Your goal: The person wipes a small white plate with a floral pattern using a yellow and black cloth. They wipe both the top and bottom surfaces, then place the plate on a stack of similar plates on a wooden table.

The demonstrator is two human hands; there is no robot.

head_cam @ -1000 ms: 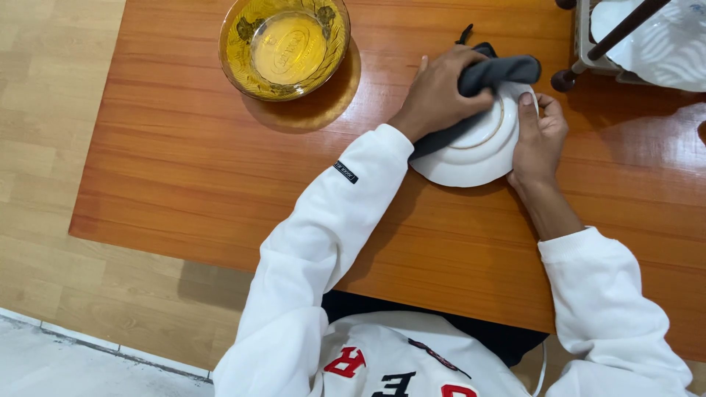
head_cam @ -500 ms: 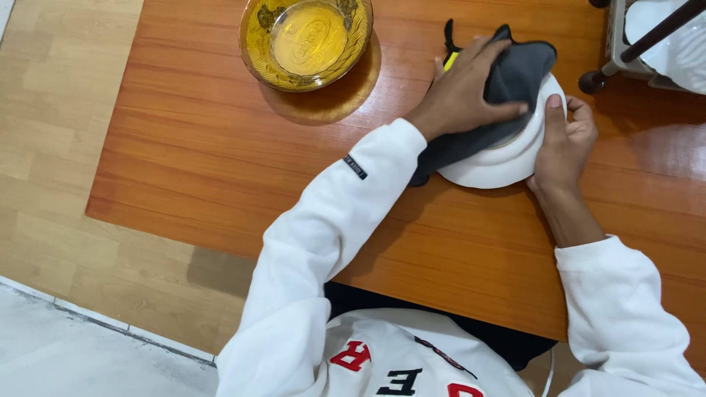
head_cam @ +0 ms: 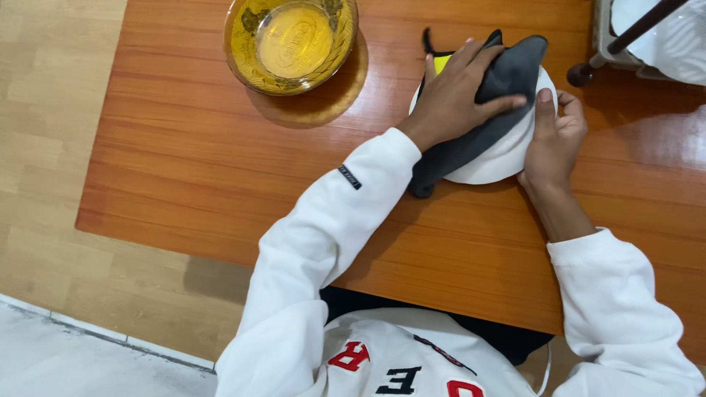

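A white plate (head_cam: 498, 159) lies on the orange wooden table (head_cam: 220, 169), mostly covered by a dark grey cloth (head_cam: 471, 143) with a yellow patch at its far end. My left hand (head_cam: 456, 95) presses flat on the cloth over the plate, fingers spread. My right hand (head_cam: 553, 140) grips the plate's right rim, thumb along the edge.
An amber glass bowl (head_cam: 290, 44) stands at the table's far left. A dish rack (head_cam: 625, 44) holding a white dish sits at the far right corner. The table's near edge runs by my body; wood-look floor lies to the left.
My left hand has spread the bunched cloth flat over the plate and slid it across. My right hand stays on the rim.
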